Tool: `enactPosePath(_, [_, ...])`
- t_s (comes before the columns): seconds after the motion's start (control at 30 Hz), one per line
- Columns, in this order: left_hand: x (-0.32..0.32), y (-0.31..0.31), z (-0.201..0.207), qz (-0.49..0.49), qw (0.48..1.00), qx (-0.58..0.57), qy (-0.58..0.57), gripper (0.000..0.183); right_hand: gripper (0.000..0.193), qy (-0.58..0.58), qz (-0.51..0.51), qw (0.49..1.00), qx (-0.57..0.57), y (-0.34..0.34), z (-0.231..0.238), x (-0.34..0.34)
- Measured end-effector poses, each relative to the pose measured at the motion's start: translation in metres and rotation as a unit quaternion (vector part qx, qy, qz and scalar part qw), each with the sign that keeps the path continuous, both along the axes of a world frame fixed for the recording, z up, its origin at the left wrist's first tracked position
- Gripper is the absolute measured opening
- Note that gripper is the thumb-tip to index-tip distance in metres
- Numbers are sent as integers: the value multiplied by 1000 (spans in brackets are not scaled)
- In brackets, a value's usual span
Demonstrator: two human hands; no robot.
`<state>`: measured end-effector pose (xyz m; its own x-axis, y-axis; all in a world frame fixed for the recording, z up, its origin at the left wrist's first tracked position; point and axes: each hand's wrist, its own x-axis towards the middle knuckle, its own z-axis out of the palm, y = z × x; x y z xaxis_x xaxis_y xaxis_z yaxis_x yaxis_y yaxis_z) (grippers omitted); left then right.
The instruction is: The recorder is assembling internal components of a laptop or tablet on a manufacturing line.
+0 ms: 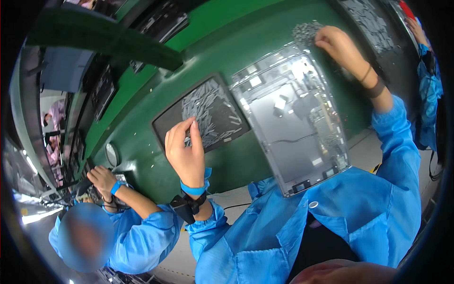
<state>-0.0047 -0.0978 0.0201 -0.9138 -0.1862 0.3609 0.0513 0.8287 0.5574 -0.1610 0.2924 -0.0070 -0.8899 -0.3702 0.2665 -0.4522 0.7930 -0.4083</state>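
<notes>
My left hand [183, 154] is above the near edge of a black tray [166, 124]. Its thumb and forefinger come together at the tips; whatever may be between them is too small to name. Thin grey strips [204, 106] lie heaped in that tray. My right hand [341, 47] reaches to the far right, fingers curled together at a pile of small grey pieces [305, 32], and its fingertips are partly hidden. Between my hands lies an opened flat device housing [283, 135], tablet-shaped, with bare circuit parts, a dark cable and clear film along its edges.
The green tabletop [137, 128] carries everything. Another black tray [378, 59] with flat grey pieces stands at far right. A co-worker in blue [137, 236] works at my left beside a small round dish [112, 155]; another person's sleeve [428, 94] shows at right. A dark green post [104, 40] crosses the upper left.
</notes>
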Motion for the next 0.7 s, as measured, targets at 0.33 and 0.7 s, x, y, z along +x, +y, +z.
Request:
enactPosePath(0.33, [7, -4, -25, -23, 990, -140, -17, 9, 16, -32, -38, 972, -228, -29, 11, 29])
enactPosePath(0.7, [0, -2, -26, -59, 985, -153, -48, 9, 11, -215, -13, 897, -386, -38, 29, 44])
